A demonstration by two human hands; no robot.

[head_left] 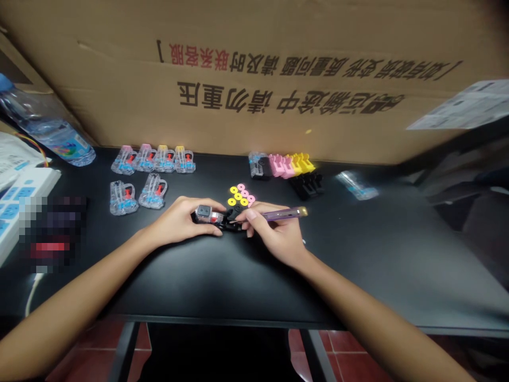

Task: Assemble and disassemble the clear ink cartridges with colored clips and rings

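As the clear-and-black plastic casing [217,218] sits at the black desk's [222,281] middle, the left hand [183,220] pinches its edges; the right hand [279,232] grips a purple pen-like tool [280,214], tip contact too small to confirm. Looks light, stiff, slick: edges hold best. Yellow and pink washers [240,194] lie just beyond.

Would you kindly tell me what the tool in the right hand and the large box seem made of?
Tool: its handle looks like glossy plastic, purple and seemingly translucent. Large box: probably matte cardboard, by its brown, creased surface.
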